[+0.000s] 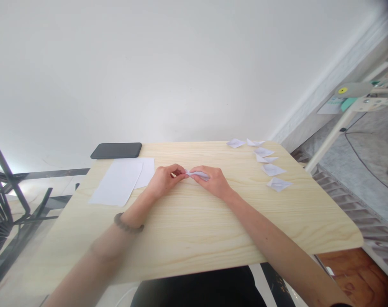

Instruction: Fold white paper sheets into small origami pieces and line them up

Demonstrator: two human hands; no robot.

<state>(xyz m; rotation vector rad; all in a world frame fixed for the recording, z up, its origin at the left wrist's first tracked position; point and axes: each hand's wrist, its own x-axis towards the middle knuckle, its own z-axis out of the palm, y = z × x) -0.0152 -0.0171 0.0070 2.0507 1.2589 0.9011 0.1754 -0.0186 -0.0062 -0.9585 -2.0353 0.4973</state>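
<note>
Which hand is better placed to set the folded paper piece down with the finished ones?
Probably the right hand: it already pinches the small folded paper together with the left hand, and the row of folded pieces lies on its side of the table.

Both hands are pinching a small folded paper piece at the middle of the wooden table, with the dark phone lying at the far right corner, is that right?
Not quite: the head view shows the phone at the far left corner. Both the left hand and right hand do pinch the small folded paper piece mid-table.

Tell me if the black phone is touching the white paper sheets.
Apart. The head view shows a strip of bare wood between the black phone and the top edge of the white paper sheets.
</note>
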